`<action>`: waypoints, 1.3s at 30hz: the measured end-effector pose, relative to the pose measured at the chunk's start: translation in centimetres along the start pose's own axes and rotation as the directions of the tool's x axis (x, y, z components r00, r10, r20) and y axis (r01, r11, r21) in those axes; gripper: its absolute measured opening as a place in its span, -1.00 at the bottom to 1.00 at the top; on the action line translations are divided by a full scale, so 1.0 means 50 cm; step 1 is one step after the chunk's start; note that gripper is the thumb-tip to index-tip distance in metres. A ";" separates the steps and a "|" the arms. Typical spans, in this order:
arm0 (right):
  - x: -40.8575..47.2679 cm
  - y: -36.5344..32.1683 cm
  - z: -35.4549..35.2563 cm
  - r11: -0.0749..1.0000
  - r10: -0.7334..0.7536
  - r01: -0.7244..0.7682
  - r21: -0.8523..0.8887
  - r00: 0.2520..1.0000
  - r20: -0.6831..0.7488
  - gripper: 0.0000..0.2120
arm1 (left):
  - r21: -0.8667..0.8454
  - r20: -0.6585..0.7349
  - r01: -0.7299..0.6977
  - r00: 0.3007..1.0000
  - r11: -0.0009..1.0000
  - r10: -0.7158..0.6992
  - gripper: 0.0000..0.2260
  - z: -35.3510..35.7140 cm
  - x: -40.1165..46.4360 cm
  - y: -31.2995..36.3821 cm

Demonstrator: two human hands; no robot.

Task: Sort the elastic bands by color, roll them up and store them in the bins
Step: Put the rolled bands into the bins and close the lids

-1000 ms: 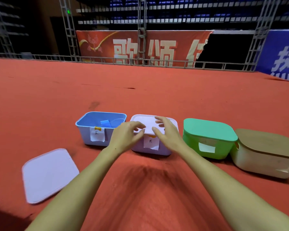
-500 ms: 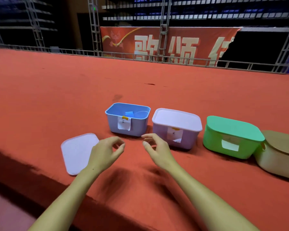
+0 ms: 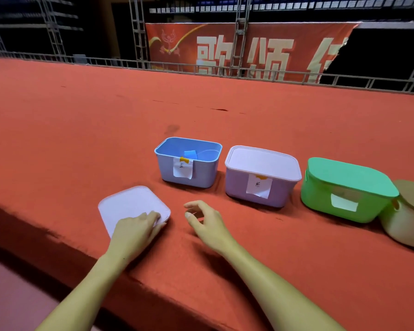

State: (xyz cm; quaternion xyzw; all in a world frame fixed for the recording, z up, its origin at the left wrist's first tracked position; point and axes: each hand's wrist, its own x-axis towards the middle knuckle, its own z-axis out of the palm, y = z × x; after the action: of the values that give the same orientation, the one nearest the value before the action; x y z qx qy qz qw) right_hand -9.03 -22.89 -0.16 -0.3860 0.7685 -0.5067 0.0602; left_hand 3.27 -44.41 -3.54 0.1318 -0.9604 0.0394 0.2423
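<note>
The left hand's grip (image 3: 139, 223) lay on the near right corner of the loose lid (image 3: 129, 206), fingers reaching onto its top; whether they had curled under the edge I could not tell. Just right of it the right hand (image 3: 207, 222) hovered loosely curled, holding nothing. Beyond both stood the open blue bin (image 3: 189, 168) with a blue band (image 3: 190, 154) inside, then the closed purple bin (image 3: 261, 177), green bin (image 3: 344, 189) and tan bin (image 3: 406, 218) along the red table (image 3: 81, 139). To do this well, I reckoned the lid wanted lifting by its edge, carrying level and seating squarely on the blue bin.
</note>
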 end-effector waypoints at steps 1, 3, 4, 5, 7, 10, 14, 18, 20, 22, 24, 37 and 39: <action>0.001 0.002 0.003 1.000 -0.003 0.003 -0.013 1.000 0.006 -0.71 | 0.005 -0.050 -0.051 0.997 0.999 0.051 -0.55 -0.019 0.003 0.019; 0.002 0.003 0.007 0.999 0.006 -0.006 -0.049 1.000 0.007 -0.54 | -0.038 -0.198 -0.135 0.972 0.990 0.124 -0.61 -0.081 0.014 0.066; 0.001 0.001 0.005 0.998 0.029 -0.029 -0.049 1.000 -0.006 -0.44 | -0.066 -0.275 -0.160 0.952 0.985 0.137 -0.64 -0.114 0.021 0.088; 0.001 -0.004 0.000 0.997 0.063 -0.064 -0.031 0.998 -0.028 -0.36 | -0.082 -0.334 -0.172 0.933 0.982 0.136 -0.66 -0.146 0.028 0.108; 0.000 -0.009 -0.015 0.990 0.141 -0.140 0.014 0.987 -0.079 -0.21 | -0.134 -0.389 -0.162 0.916 0.978 0.099 -0.66 -0.197 0.046 0.135; -0.006 -0.002 -0.041 0.985 0.174 -0.169 0.041 0.969 -0.175 -0.10 | -0.407 -0.423 -0.114 0.903 0.906 -0.077 -0.72 -0.243 0.082 0.155; -0.013 0.014 -0.069 0.967 0.241 -0.202 0.157 0.927 -0.289 -0.12 | -0.663 -0.445 -0.128 0.860 0.738 -0.250 -0.76 -0.280 0.138 0.172; -0.004 0.027 -0.107 0.951 0.266 -0.184 0.249 0.898 -0.351 -0.35 | -0.783 -0.382 -0.012 0.798 0.622 -0.466 -0.85 -0.281 0.194 0.163; 0.005 0.013 -0.128 0.953 0.262 -0.170 0.250 0.877 -0.403 -0.40 | -0.785 -0.368 0.053 0.761 0.617 -0.534 -0.82 -0.265 0.219 0.146; 0.021 0.005 -0.148 0.961 0.250 -0.163 0.223 0.854 -0.456 -0.38 | -0.725 -0.364 0.119 0.771 0.679 -0.523 -0.80 -0.245 0.254 0.121; 0.053 -0.004 -0.163 0.958 0.272 -0.191 0.212 0.834 -0.480 -0.33 | -0.622 -0.317 0.208 0.815 0.755 -0.486 -0.75 -0.230 0.296 0.099; 0.297 -0.075 -0.179 0.969 0.167 -0.234 -0.083 0.861 -0.480 -0.63 | -0.455 0.047 0.555 0.796 0.697 -0.603 -0.57 -0.089 0.516 0.006; 0.323 -0.079 -0.172 0.964 0.179 -0.249 -0.097 0.871 -0.458 -0.59 | -0.452 0.065 0.556 0.800 0.697 -0.596 -0.59 -0.066 0.546 -0.021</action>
State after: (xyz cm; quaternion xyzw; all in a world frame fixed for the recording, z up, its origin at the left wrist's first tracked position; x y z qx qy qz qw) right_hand -22.29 -27.91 12.05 -0.1755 0.8364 -0.5112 -0.0909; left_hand -18.08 -51.37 12.34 0.3642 -0.8411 -0.2557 0.3074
